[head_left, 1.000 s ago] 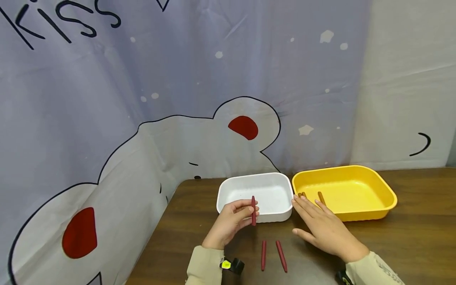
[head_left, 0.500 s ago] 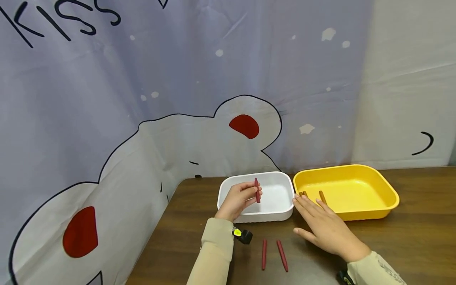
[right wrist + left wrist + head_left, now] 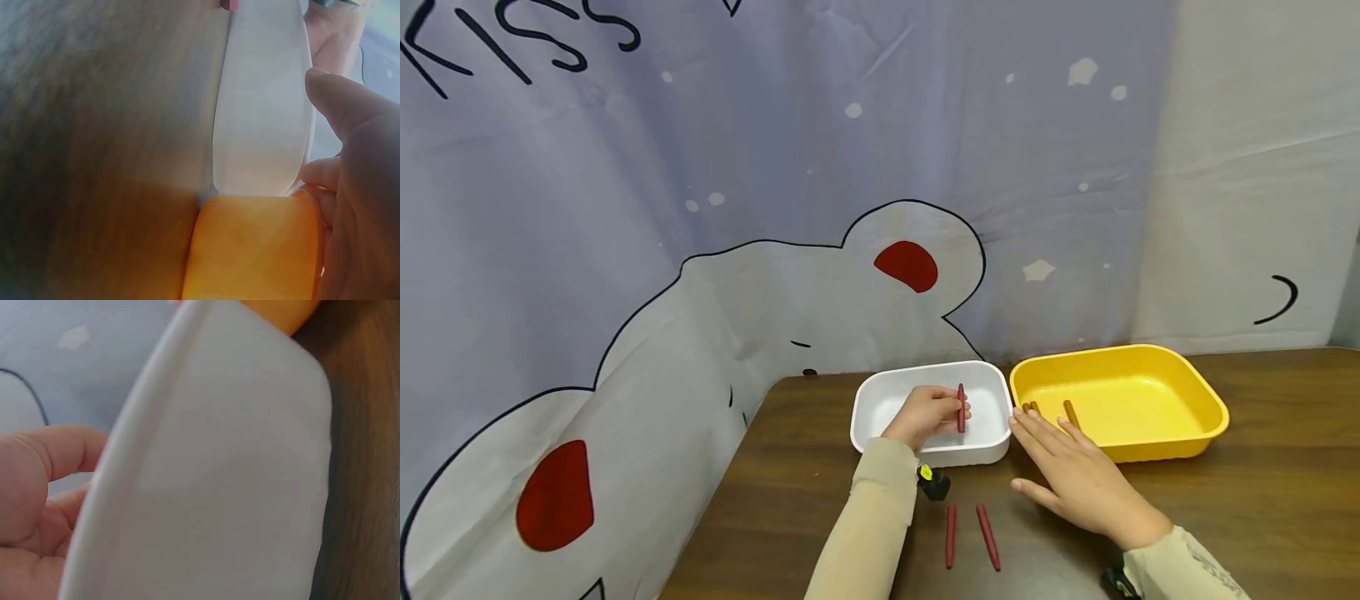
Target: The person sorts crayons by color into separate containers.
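Observation:
My left hand (image 3: 925, 415) pinches a dark red crayon (image 3: 961, 407) upright between thumb and fingers, inside the outline of the white tray (image 3: 868, 392). In the left wrist view, the tray's outer wall (image 3: 231, 456) hides most of that hand, and its fingers (image 3: 69, 450) show past the rim; the crayon is hidden there. My right hand (image 3: 1078, 483) lies with straight fingers across the near left rim of the yellow tray (image 3: 1150, 450). Two more dark red crayons (image 3: 951, 536) (image 3: 988, 537) lie side by side on the table in front of the white tray.
Brownish-orange crayons (image 3: 1071, 412) lie in the left part of the yellow tray, partly behind my right fingers. Both trays stand side by side on the wooden table (image 3: 760, 492). A printed curtain (image 3: 775, 317) hangs right behind and along the left.
My left hand has carried the dark red crayon from the white tray's near rim forward and to the right, over the tray. My right hand has stayed in place.

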The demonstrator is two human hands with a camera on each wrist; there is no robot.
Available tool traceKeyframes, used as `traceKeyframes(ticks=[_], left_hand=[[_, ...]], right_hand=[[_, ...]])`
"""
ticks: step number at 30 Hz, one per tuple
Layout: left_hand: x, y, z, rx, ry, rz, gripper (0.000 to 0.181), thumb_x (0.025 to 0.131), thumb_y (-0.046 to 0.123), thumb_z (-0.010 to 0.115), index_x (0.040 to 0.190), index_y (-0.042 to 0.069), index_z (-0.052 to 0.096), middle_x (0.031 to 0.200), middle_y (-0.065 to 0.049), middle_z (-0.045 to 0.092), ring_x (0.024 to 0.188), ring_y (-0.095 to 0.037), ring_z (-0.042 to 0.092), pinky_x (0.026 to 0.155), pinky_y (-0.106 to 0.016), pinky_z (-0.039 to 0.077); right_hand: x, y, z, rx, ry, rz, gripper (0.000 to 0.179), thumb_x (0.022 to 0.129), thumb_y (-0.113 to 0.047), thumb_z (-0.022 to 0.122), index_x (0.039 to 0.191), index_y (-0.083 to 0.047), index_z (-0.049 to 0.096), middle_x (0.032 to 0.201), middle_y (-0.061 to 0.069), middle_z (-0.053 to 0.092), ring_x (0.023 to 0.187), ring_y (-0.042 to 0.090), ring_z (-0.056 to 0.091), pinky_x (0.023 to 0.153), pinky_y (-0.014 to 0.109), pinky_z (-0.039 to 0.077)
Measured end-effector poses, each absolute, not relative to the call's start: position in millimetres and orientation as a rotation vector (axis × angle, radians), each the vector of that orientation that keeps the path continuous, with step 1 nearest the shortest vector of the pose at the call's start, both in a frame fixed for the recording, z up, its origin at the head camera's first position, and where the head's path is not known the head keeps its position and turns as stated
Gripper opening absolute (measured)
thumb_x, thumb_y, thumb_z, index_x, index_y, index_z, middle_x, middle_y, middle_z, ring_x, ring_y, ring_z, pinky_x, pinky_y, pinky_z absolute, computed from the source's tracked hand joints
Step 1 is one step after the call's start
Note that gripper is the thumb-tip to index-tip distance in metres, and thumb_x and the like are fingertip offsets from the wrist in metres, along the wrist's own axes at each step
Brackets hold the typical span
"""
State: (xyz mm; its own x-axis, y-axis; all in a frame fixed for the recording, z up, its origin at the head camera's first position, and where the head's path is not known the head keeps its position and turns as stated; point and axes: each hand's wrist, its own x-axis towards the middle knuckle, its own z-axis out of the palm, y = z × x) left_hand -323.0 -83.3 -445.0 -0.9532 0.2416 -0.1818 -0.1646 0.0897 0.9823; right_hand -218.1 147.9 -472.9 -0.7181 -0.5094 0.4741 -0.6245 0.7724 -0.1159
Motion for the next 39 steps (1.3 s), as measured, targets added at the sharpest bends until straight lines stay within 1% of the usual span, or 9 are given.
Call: traceKeyframes(ticks=[8,13,17,21,26,31,34,35,39], left_hand=[[-321.9,-63.1,-450.9,-0.053,2.17,1.805,0.017,0.091,-0.008,0.058,0.102,-0.018,0.067,0.078,-0.01,0.061,0.07,-0.016,0.062,0.078,-0.038,0.061],[-321.8,-62.4,-452.9,-0.118,2.273,1.715,0.019,0.09,-0.006,0.06,0.105,-0.013,0.068,0.077,-0.009,0.061,0.067,-0.014,0.061,0.071,-0.03,0.061],[-321.1,-63.9,-451.5,-0.138,2.318,1.675,0.019,0.093,-0.001,0.058,0.108,-0.009,0.068,0.079,-0.008,0.064,0.069,-0.012,0.062,0.069,-0.026,0.06],[-318.8,-66.5,-446.8,-0.071,2.364,1.664,0.022,0.098,0.006,0.056,0.112,-0.007,0.067,0.087,-0.007,0.067,0.075,-0.012,0.066,0.071,-0.027,0.059],[-313.1,-73.5,-437.3,0.057,2.446,1.693,0.026,0.1,0.008,0.054,0.119,-0.004,0.067,0.095,-0.009,0.072,0.081,-0.014,0.071,0.073,-0.032,0.059],[-300.1,-85.1,-430.7,0.153,2.482,1.794,0.026,0.098,0.006,0.054,0.118,-0.003,0.069,0.097,-0.013,0.074,0.086,-0.019,0.072,0.076,-0.036,0.059],[-288.6,-91.9,-427.6,0.223,2.505,1.848,0.026,0.097,0.004,0.054,0.118,-0.005,0.068,0.099,-0.018,0.073,0.089,-0.025,0.073,0.078,-0.038,0.059],[-284.7,-94.0,-426.7,0.249,2.517,1.857,0.026,0.097,0.004,0.054,0.118,-0.005,0.067,0.099,-0.018,0.073,0.089,-0.025,0.073,0.079,-0.038,0.059],[-267.0,-102.0,-425.4,0.357,2.539,1.896,0.024,0.099,0.004,0.054,0.117,-0.007,0.067,0.1,-0.022,0.073,0.091,-0.03,0.074,0.081,-0.043,0.06]], right_hand=[[-219.7,149.2,-474.0,0.874,-2.482,0.362,0.074,0.092,-0.047,0.07,0.147,0.0,0.051,0.153,0.016,0.048,0.139,0.036,0.047,0.119,0.021,-0.012],[-220.1,148.3,-474.5,0.882,-2.468,0.353,0.075,0.092,-0.047,0.07,0.147,0.0,0.051,0.152,0.016,0.049,0.137,0.036,0.048,0.119,0.02,-0.011],[-219.6,148.2,-474.6,0.872,-2.491,0.353,0.075,0.092,-0.046,0.071,0.148,-0.001,0.05,0.154,0.015,0.047,0.139,0.036,0.047,0.119,0.021,-0.011],[-219.4,148.7,-474.4,0.864,-2.51,0.354,0.075,0.093,-0.047,0.07,0.149,-0.002,0.049,0.155,0.015,0.045,0.14,0.036,0.046,0.119,0.022,-0.01],[-219.2,148.1,-473.6,0.865,-2.504,0.359,0.075,0.091,-0.045,0.072,0.148,-0.001,0.05,0.155,0.015,0.046,0.14,0.036,0.046,0.119,0.022,-0.01],[-219.0,147.4,-474.7,0.866,-2.509,0.364,0.076,0.091,-0.045,0.072,0.148,-0.001,0.049,0.155,0.015,0.045,0.14,0.036,0.046,0.119,0.024,-0.008],[-218.9,147.3,-474.6,0.864,-2.515,0.364,0.076,0.091,-0.045,0.072,0.149,-0.001,0.049,0.156,0.015,0.045,0.14,0.036,0.045,0.119,0.023,-0.008],[-219.0,147.4,-474.2,0.864,-2.518,0.363,0.076,0.091,-0.045,0.072,0.149,-0.001,0.048,0.156,0.015,0.045,0.14,0.036,0.045,0.119,0.023,-0.009],[-220.2,148.2,-473.2,0.865,-2.518,0.356,0.077,0.091,-0.045,0.072,0.149,-0.001,0.048,0.155,0.015,0.045,0.14,0.036,0.045,0.118,0.021,-0.011]])
